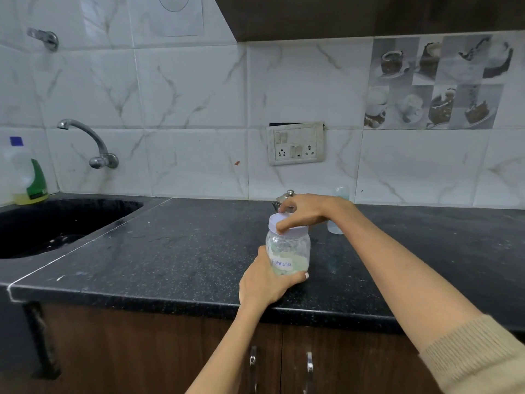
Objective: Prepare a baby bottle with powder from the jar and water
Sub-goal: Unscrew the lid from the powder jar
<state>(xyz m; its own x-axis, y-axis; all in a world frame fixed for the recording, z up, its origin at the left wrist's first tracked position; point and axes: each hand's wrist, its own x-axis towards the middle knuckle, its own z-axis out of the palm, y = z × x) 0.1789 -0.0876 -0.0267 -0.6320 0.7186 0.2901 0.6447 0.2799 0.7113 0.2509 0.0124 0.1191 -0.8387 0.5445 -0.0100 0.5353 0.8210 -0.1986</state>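
We are opening the jar (287,253), which stands near the front edge of the worktop (170,251). Our left hand (265,280) wraps its base; our right hand (301,210) grips the white lid (295,229) from above. The baby bottle (339,211) waits behind, near the back edge. Next, we judge, the lid must twist off while the jar stays steady.

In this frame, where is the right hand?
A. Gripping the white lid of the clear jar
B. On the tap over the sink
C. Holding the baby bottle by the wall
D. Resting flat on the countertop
A: the right hand has its fingers curled round the white lid of the clear jar, while the left hand holds the jar's body on the countertop.
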